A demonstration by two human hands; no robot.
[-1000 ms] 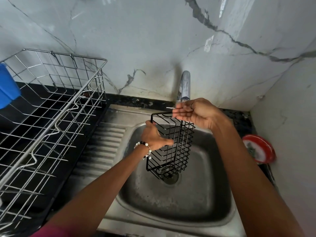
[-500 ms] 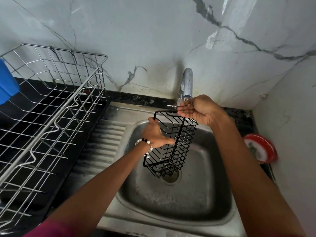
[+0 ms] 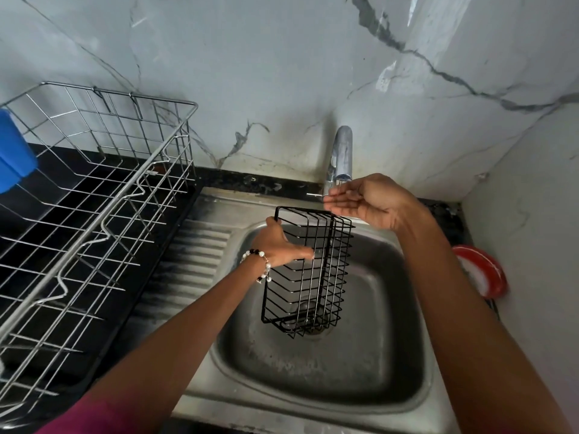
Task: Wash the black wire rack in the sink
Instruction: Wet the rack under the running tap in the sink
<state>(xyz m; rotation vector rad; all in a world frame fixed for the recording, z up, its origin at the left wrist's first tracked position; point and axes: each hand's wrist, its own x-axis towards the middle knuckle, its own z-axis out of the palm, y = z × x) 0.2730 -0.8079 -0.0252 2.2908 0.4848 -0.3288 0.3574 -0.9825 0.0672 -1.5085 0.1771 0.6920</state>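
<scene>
Marble-veined wall tiles back a steel sink (image 3: 316, 399), and the black wire rack (image 3: 308, 274) hangs upright over its basin, bottom end just above the drain and top rim a little below the tap (image 3: 341, 155). Left hand (image 3: 279, 245) is closed around the rack's upper corner on the side away from the tap, while the right hand (image 3: 366, 202) is open and loosely cupped under the spout, holding nothing. No running water or suds can be made out, so I judge the washing barely started, with wetting, scrubbing and rinsing all left
</scene>
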